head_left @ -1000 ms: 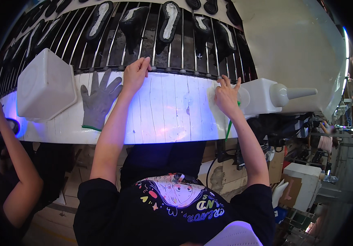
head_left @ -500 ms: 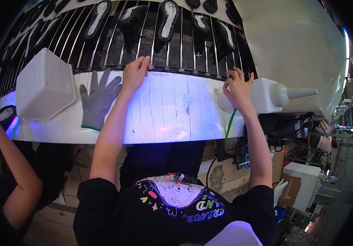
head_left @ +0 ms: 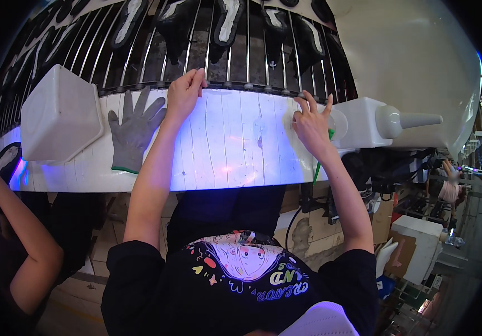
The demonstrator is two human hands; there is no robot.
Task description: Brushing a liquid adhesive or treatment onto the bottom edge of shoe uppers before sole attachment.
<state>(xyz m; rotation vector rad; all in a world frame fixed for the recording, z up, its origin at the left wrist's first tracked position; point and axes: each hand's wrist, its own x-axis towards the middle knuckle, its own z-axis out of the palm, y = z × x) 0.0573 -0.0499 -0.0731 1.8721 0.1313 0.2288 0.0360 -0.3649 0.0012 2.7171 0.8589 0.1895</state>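
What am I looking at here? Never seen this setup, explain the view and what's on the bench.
One picture, from a fisheye camera on a person's head, looking down; straight edges bend. Both bare forearms come up from below. The left hand grips the far edge of a white, violet-lit bench, beside a conveyor of metal rods carrying dark shoe soles. The right hand rests, fingers spread, on a pale round container; it holds nothing that shows. On the bench: a grey glove, a white tub, a white nozzle bottle. A co-worker's arm shows at left.

Grey glove (head_left: pixel 134 127) on the ledge, white tub (head_left: pixel 60 115), white nozzle bottle (head_left: pixel 389 121), co-worker's arm (head_left: pixel 19 224)
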